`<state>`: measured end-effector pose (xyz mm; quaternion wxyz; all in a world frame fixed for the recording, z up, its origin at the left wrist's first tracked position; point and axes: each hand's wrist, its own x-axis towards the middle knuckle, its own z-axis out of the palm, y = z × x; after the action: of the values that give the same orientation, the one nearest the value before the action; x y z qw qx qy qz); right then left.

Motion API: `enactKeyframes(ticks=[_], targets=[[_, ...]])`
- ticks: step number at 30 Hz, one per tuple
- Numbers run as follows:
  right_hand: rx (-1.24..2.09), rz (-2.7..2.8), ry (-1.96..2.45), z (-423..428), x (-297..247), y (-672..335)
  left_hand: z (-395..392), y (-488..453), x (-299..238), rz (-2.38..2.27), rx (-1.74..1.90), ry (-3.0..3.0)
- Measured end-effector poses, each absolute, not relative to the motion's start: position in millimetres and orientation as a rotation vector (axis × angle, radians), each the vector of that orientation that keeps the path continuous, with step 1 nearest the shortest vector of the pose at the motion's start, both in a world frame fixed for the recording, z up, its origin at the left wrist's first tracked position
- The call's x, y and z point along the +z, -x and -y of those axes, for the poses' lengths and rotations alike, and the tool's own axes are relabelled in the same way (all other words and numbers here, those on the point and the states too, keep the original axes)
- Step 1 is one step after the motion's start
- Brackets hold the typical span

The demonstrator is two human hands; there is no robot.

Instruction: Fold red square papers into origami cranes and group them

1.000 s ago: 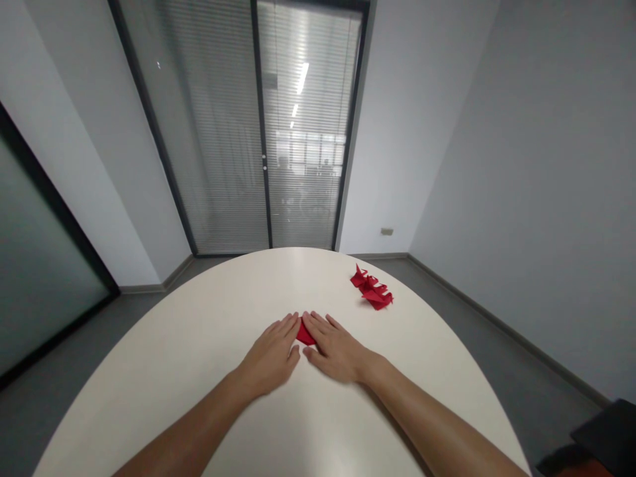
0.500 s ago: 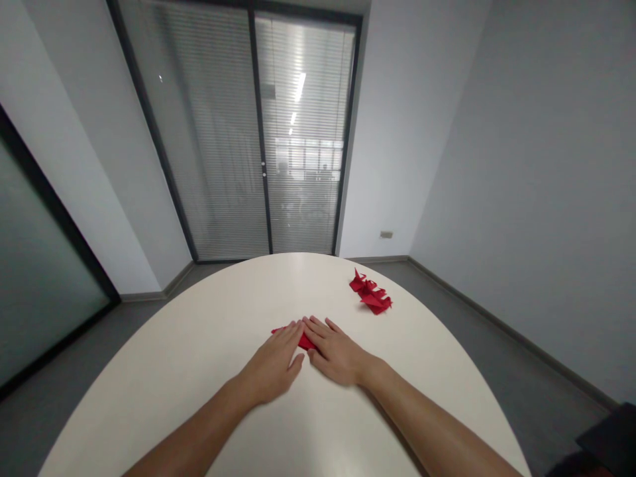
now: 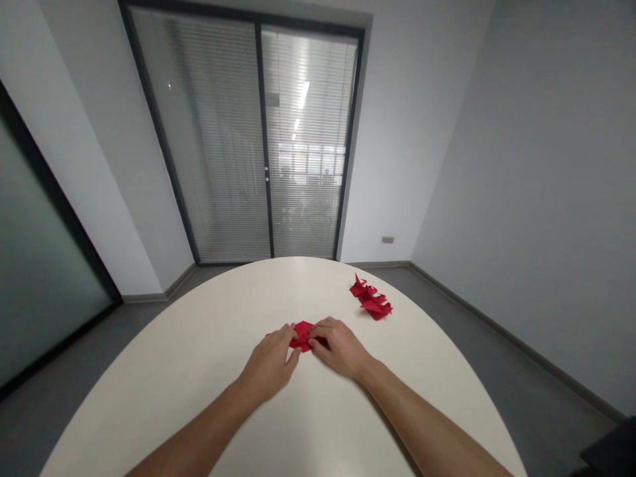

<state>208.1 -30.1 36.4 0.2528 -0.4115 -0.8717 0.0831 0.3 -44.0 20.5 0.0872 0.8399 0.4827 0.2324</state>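
Note:
A piece of folded red paper (image 3: 303, 336) lies on the white table between my hands, partly hidden by the fingers. My left hand (image 3: 271, 361) rests over its left side, fingers stretched forward and thumb apart. At the right edge, my right hand (image 3: 342, 346) has its fingers curled, thumb and forefinger pinching the paper. Several red origami cranes (image 3: 370, 298) stand in a slanting row beyond my right hand.
The round white table (image 3: 199, 371) fills the lower view, its curved edge dropping off to a grey floor. Behind it are glass panels with blinds (image 3: 308, 199) and pale walls. A dark object (image 3: 611, 450), its kind unclear, shows at the lower right.
My right hand has gone from lying flat to curled fingers at the paper's right edge. More of the red paper shows between the hands. My left hand has shifted only slightly.

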Motion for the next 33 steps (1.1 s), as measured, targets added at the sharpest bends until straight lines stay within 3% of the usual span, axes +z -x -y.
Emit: enactKeyframes(ticks=[20, 33], targets=[[0.314, 2.344, 1.124, 23.4, 29.1, -210.7, 38.6, -3.4, 27.1, -1.59, 0.664, -2.376], [0.186, 2.516, 1.103, 23.7, 35.8, -216.7, 42.0, -2.5, 21.1, -1.5, 0.584, -2.673]])
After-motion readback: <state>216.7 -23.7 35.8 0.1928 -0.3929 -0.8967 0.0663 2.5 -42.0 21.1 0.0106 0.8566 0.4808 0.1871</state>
